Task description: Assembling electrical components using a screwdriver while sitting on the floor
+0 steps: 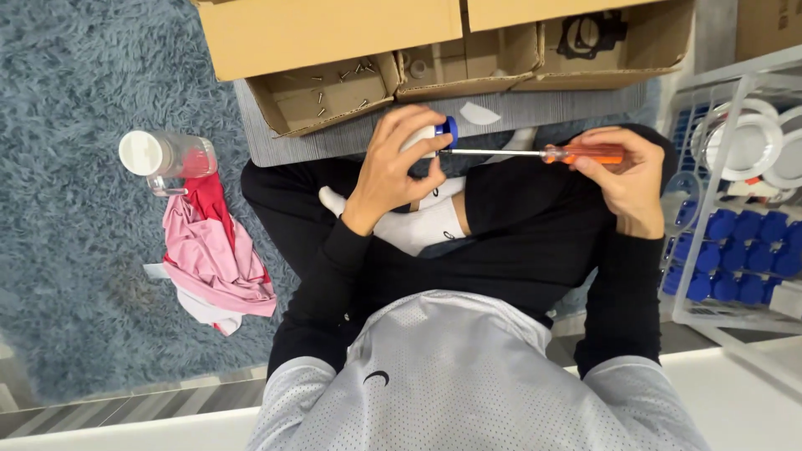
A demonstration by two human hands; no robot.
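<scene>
My left hand (393,167) is wrapped around a small white part with a blue cap (449,130), held above my crossed legs. My right hand (622,171) grips the orange handle of a screwdriver (585,154). Its metal shaft runs left and its tip meets the blue cap. Most of the white part is hidden by my fingers.
Open cardboard boxes (326,92) lie ahead, one holding several loose screws. A white wire rack (735,209) at the right holds several blue-capped parts and white round pieces. A clear jar with a white lid (163,157) and pink cloth (213,259) lie on the blue shaggy rug at the left.
</scene>
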